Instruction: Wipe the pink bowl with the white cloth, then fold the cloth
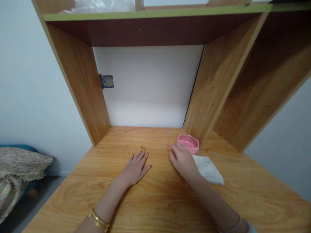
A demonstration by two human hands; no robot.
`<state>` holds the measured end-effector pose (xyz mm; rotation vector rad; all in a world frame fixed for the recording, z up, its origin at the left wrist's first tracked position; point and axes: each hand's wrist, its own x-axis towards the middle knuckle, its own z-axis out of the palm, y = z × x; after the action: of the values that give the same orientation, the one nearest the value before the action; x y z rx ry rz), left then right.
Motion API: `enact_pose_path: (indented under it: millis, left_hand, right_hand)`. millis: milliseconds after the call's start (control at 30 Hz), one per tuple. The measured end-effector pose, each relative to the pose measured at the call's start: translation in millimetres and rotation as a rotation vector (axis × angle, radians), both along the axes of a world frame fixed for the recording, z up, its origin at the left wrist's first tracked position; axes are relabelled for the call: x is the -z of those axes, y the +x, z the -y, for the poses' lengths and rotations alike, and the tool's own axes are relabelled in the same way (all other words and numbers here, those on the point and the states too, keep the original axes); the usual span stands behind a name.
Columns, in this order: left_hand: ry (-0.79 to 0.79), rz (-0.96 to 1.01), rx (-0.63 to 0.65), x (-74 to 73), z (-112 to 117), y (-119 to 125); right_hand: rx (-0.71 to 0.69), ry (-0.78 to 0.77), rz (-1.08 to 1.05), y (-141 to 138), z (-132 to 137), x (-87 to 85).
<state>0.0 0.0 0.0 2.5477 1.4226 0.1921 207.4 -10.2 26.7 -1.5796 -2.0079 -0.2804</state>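
Observation:
My left hand (136,169) lies flat on the wooden desk (155,200), palm down, fingers spread and holding nothing. Further right, my right hand (182,159) is over the desk with thumb and index finger apart and nothing visible between them; its other fingers are partly hidden. Just behind it stands a pink dish (191,146) with angled sides, its near left part covered by the hand. A folded white cloth or tissue (209,170) rests beside my right wrist, partly covered by the forearm.
Wooden side panels (80,77) and a right divider (216,84) frame the desk's back. Overhead runs a shelf with a yellow-green edge (155,14), bearing clear plastic (104,5). An uncovered wall box with blue wire (107,81) shows at back left. A fringed blanket (21,165) lies far left.

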Motion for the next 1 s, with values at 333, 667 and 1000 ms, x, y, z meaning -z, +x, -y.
enact_pose_path:
  millis: [333,667,1000]
  left_hand:
    - [0.008,0.018,0.001,2.8,-0.9,-0.5]
    - [0.014,0.027,-0.006,2.6,-0.1,0.2]
    - [-0.012,0.020,-0.013,0.7,0.7,-0.1]
  right_hand:
    - [0.508,0.028,0.047,48.2,-12.9,3.2]
    - [0.529,-0.046,-0.134,58.1,-28.5,24.7]
    - [0.645,-0.071,-0.044,49.7,-31.2,20.1]
